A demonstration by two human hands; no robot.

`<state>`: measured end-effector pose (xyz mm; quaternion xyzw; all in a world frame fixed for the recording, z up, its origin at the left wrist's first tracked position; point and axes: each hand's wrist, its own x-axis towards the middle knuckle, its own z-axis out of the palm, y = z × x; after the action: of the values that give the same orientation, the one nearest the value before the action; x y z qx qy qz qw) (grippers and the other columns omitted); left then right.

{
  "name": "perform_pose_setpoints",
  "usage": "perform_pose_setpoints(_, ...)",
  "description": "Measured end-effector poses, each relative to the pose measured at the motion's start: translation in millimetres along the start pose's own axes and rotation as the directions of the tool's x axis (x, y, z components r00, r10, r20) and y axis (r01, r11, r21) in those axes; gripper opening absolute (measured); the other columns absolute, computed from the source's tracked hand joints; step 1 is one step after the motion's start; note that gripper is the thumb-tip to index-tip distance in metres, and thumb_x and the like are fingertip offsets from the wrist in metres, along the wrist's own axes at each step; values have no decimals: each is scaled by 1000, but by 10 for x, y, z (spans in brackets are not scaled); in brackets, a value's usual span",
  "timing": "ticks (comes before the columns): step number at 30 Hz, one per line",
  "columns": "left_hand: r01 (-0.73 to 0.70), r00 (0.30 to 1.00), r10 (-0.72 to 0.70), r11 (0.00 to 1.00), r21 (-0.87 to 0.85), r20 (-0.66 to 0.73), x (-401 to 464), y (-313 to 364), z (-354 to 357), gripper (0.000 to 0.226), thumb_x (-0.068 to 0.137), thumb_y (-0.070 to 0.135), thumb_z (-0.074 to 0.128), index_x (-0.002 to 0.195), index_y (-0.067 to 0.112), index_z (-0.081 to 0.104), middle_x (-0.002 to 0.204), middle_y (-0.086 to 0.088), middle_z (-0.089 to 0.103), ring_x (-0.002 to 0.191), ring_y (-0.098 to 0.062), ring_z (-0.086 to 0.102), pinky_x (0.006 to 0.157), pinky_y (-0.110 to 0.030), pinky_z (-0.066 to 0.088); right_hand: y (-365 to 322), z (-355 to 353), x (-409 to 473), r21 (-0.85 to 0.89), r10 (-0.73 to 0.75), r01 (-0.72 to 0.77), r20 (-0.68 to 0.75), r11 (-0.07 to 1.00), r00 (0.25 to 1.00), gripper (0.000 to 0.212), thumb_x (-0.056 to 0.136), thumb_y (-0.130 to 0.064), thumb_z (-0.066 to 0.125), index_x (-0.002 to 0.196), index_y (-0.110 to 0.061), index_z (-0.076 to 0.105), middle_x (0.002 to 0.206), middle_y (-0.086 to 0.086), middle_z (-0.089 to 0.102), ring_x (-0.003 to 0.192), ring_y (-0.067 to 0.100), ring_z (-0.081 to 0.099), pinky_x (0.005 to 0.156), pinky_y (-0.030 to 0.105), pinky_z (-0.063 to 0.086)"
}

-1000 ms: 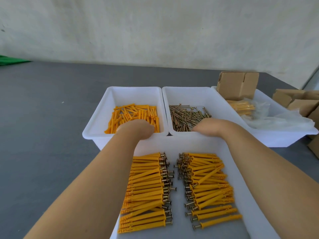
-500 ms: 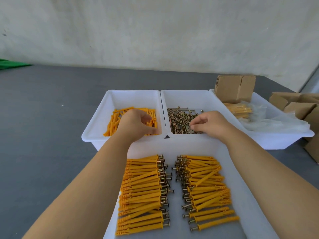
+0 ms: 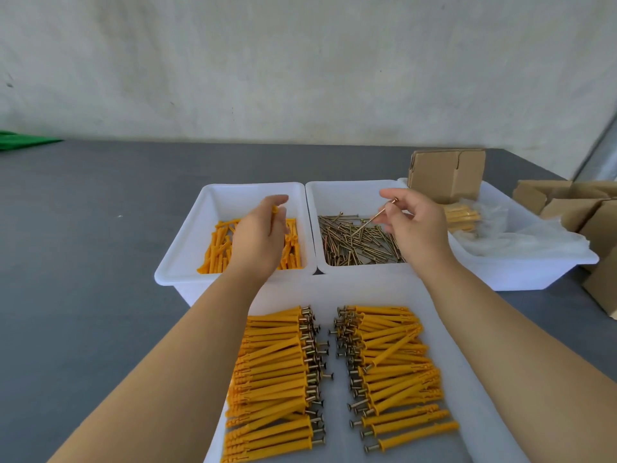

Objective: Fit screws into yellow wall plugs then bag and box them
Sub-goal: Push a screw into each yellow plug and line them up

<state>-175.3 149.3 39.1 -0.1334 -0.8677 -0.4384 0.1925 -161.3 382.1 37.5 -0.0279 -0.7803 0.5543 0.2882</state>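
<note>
Left hand (image 3: 257, 235) pinches a yellow plastic wall plug (image 3: 275, 209) over the white plug tub (image 3: 187, 259); right hand (image 3: 414, 225) pinches a brass screw (image 3: 379, 215) above the white screw tub (image 3: 354, 192). Best: line up tip w/ plug mouth, push straight.

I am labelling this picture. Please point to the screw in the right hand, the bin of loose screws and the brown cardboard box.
screw (image 3: 377, 217): head view, shaft.
bin of loose screws (image 3: 347, 195): head view, far wall.
brown cardboard box (image 3: 445, 177): head view, front face.
</note>
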Motion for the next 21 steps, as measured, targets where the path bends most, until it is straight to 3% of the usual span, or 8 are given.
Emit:
perform_pose_setpoints(1, -16, 1000, 15, 998, -68, -25, -8, 53, -9, 31, 106, 28, 35, 130, 23, 54, 74, 1, 61, 63, -17, 58, 62, -44, 53, -19, 12, -3, 15, -15, 16, -15, 1000, 1000, 30, 99, -5, 51, 116, -22, 68, 87, -11, 67, 81, 5, 72, 81, 34, 61)
perform_pose_setpoints(3, 11, 999, 1, 964, -264, 42, -40, 153, 20, 25, 105, 34, 35, 113, 25, 57, 63, 10, 49, 50, -11, 45, 48, -33, 41, -46, 29, -15, 44, -43, 44, -33, 998, 999, 31, 98, -6, 52, 119, -24, 67, 84, -7, 69, 80, 7, 71, 74, 32, 61)
perform_pose_setpoints(6, 274, 931, -75, 788, -551, 356, -130, 265, 128, 30, 107, 28, 33, 105, 17, 61, 69, 6, 45, 49, -7, 34, 42, -21, 28, -82, 50, -36, 154, -42, 51, -60, 987, 997, 27, 94, -7, 59, 116, -21, 67, 75, -5, 73, 75, 9, 72, 67, 20, 57)
perform_pose_setpoints(9, 396, 845, -56, 733, -553, 532, -194, 284, 226, 24, 104, 12, 45, 107, 10, 68, 78, -4, 52, 55, -8, 43, 43, -20, 36, -128, 62, -52, 303, -1, 19, -59, 953, 998, 18, 91, -8, 65, 105, -19, 68, 76, 0, 75, 74, 15, 74, 61, 18, 54)
perform_pose_setpoints(11, 416, 841, -69, 717, -560, 536, -224, 289, 268, 18, 98, 6, 56, 106, 11, 72, 75, -1, 65, 64, -8, 59, 50, -21, 51, -136, 73, -64, 346, 15, -2, -34, 938, 999, 15, 91, -8, 67, 103, -17, 67, 80, 7, 75, 75, 18, 75, 62, 21, 54)
perform_pose_setpoints(13, 473, 835, -106, 640, -606, 540, -233, 286, 289, 17, 94, 3, 61, 102, 12, 73, 83, -3, 75, 75, -10, 70, 57, -24, 58, -135, 92, -84, 353, 13, -15, 9, 935, 1000, 15, 91, -9, 67, 103, -17, 68, 82, 7, 76, 77, 20, 75, 66, 24, 56)
perform_pose_setpoints(18, 506, 835, -129, 564, -653, 535, -233, 291, 273, 16, 95, 2, 59, 104, 10, 70, 92, -10, 76, 83, -15, 74, 66, -28, 61, -151, 104, -133, 301, -41, 5, 112, 954, 993, 14, 90, -8, 68, 94, -22, 70, 82, 4, 75, 78, 20, 75, 68, 26, 57)
perform_pose_setpoints(21, 466, 859, -94, 549, -694, 503, -226, 309, 253, 21, 95, 4, 60, 112, 14, 68, 94, -7, 75, 86, -13, 70, 70, -26, 58, -183, 129, -150, 220, -77, 35, 183, 975, 980, 12, 87, -34, 68, 84, -26, 76, 85, -3, 75, 83, 11, 72, 73, 28, 56)
